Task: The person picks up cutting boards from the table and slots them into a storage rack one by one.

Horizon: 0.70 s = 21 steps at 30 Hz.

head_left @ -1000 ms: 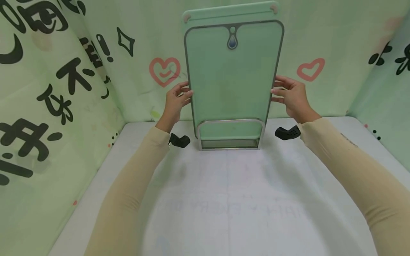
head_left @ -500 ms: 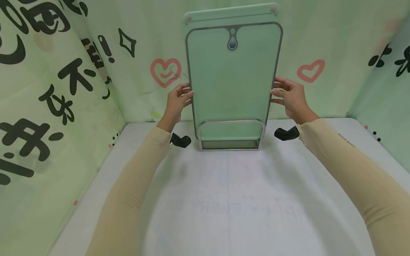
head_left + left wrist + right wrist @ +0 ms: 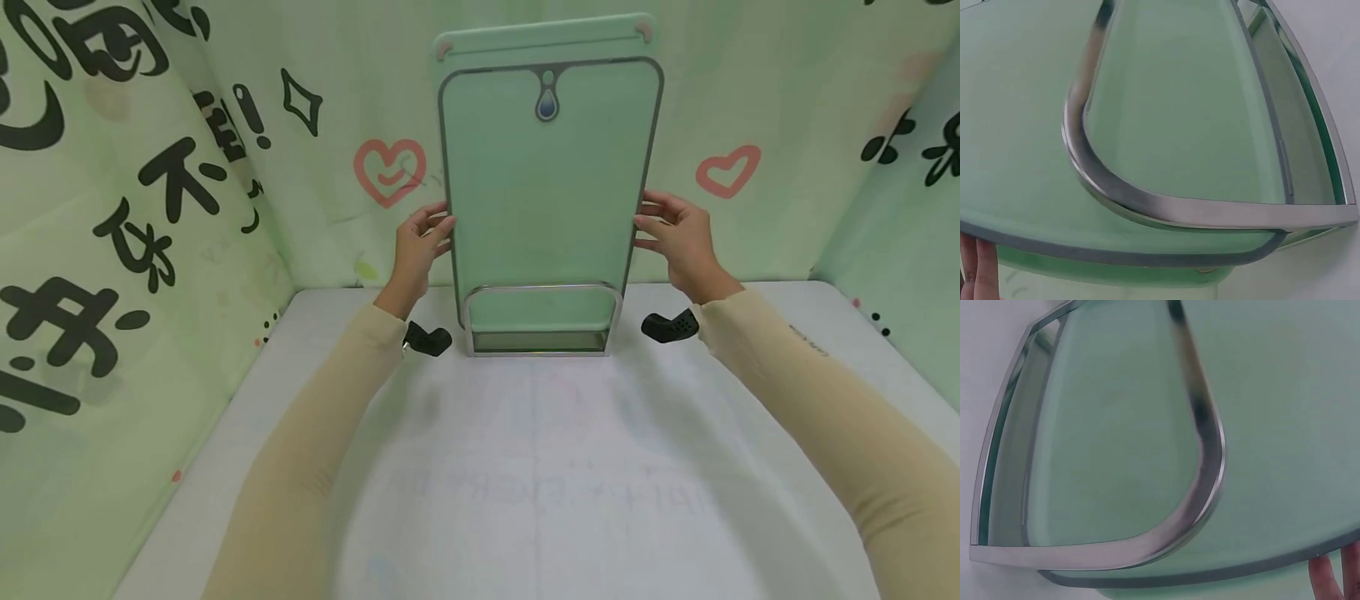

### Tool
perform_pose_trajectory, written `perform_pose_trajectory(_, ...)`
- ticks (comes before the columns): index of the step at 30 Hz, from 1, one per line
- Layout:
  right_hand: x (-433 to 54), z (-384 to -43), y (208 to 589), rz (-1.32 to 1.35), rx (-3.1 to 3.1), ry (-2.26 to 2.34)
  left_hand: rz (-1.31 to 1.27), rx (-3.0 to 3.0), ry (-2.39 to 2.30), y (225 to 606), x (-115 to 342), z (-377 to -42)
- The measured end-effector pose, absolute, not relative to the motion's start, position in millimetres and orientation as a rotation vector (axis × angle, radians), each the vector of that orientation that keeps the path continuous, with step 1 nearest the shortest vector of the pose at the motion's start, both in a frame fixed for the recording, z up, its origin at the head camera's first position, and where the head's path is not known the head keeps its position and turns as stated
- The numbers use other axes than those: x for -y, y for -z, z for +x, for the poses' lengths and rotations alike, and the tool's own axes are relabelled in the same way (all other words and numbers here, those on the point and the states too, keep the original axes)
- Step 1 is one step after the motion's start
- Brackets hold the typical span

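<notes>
A pale green cutting board [image 3: 540,192] with a grey rim and a hanging hole stands upright in a metal rack [image 3: 540,345]. Behind it, the top of a second green board [image 3: 540,40] with pinkish corners shows. My left hand [image 3: 417,250] holds the front board's left edge, thumb toward the front. At the opposite edge my right hand [image 3: 686,250] grips in the same way. Some fingers are hidden behind the boards. In the left wrist view, fingertips [image 3: 985,269] touch the grey rim; the right wrist view likewise has fingertips [image 3: 1325,578] against it.
The rack stands near the back of a white table [image 3: 525,467]. Green printed cloth [image 3: 795,92] hangs behind it and along both sides. A black wrist device [image 3: 427,339] sticks out at the left cuff, another black device [image 3: 670,326] at the right.
Both hands have slid slightly lower along the board's edges. The head view has shifted a little, so the scene sits lower in it. The rack keeps its place on the table.
</notes>
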State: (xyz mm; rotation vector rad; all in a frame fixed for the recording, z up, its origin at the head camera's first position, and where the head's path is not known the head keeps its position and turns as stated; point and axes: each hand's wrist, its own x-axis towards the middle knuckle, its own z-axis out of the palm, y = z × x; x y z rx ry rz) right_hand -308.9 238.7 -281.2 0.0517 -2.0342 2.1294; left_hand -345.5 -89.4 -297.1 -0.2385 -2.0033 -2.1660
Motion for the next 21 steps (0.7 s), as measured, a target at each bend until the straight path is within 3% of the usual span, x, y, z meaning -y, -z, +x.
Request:
perform_pose_trajectory(14, -229.8, -287.9, 290.9, 0.173, 2.227, -1.799, -0.350, 1.999, 2.076, 312.6, 86.9, -320.2)
perform_pose_trajectory(21, -226.1, -276.3, 301.0, 0.277, 2.320, -1.605, -0.444, 2.172, 1.765, 324.2, 88.3, -303.8)
